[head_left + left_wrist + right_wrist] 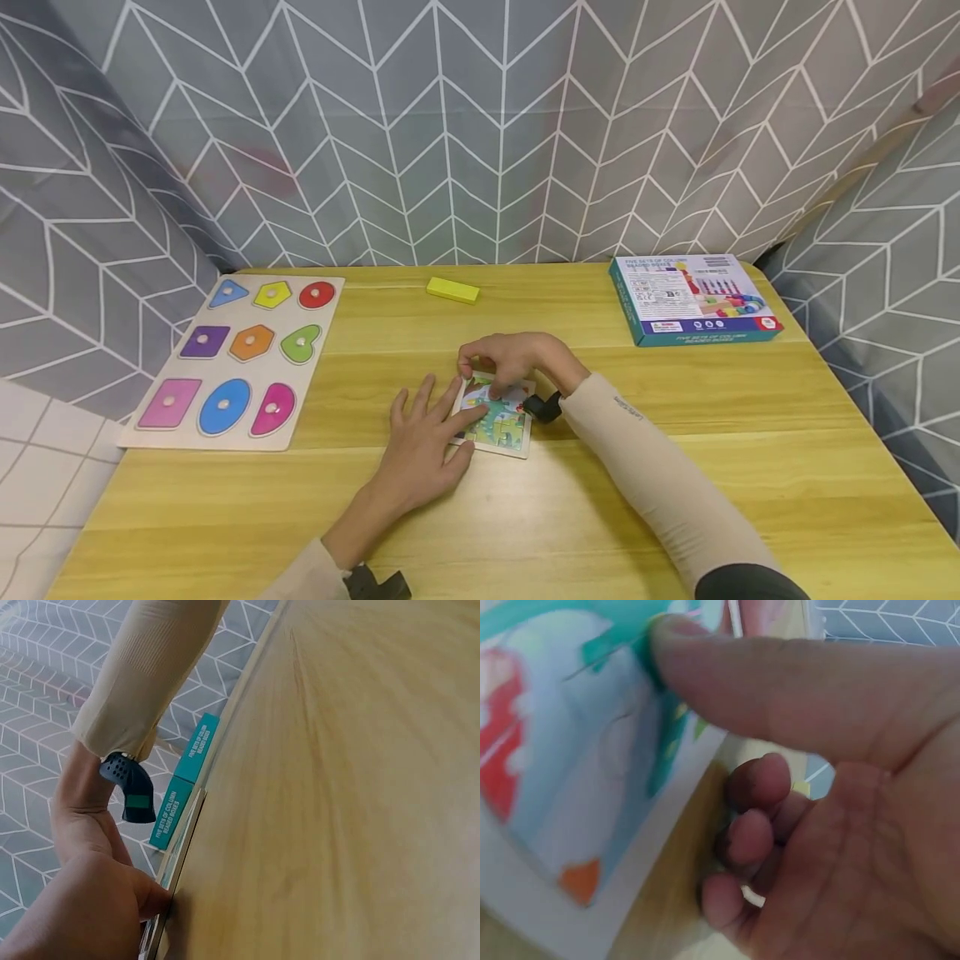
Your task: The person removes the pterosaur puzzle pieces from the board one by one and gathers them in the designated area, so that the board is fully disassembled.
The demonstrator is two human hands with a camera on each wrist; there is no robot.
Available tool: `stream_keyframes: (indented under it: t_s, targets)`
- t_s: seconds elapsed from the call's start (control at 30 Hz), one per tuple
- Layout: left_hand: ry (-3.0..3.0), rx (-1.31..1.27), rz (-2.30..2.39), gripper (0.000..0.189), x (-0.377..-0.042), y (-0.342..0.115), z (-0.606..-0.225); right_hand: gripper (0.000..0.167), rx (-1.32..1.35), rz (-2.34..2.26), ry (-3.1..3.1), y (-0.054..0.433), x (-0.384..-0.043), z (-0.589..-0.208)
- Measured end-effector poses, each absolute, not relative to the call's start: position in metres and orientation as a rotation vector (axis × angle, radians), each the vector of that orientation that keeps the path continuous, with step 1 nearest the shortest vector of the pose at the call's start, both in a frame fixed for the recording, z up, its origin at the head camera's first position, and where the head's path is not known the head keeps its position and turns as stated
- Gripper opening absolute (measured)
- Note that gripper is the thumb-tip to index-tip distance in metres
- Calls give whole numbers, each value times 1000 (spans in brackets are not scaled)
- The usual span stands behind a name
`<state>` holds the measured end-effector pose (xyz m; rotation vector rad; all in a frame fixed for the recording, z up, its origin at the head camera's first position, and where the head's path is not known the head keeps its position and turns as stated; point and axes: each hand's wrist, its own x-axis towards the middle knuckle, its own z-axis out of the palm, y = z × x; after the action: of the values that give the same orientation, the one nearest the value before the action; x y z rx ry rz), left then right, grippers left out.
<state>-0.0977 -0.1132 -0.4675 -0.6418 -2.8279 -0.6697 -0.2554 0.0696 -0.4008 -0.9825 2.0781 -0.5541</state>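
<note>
So my puzzle (pixel 507 427) is mostly teal, green and pale blue, my sleeves (pixel 648 467) are beige, and the surface (pixel 510 533) is yellowish wood grain (kinda streaky, tbh). Curtain (pixel 465 125) is grey with white zigzags; the little block (pixel 453 290) is solid yellow.

Head: we look down on table (pixel 525 517). Left wrist: low, tilted. Right: closest; left-frame puzzle (pixel 577 765) shared with head's centre.
</note>
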Motion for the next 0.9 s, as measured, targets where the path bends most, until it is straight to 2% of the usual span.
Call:
stream_keyframes:
  t_s: [0.17,0.6,0.9]
  targets:
    - [-2841,-635,-680,45,-98,-114,-467,42,-1021,-568,2102,73,-256,-406]
    - [-2814,-631,-658,44,-98,-113,-470,34,-964,-613,2141,76,-253,-401]
    - [-2830,-639,-658,44,-98,-113,-468,35,-938,-574,2156,74,-252,-399]
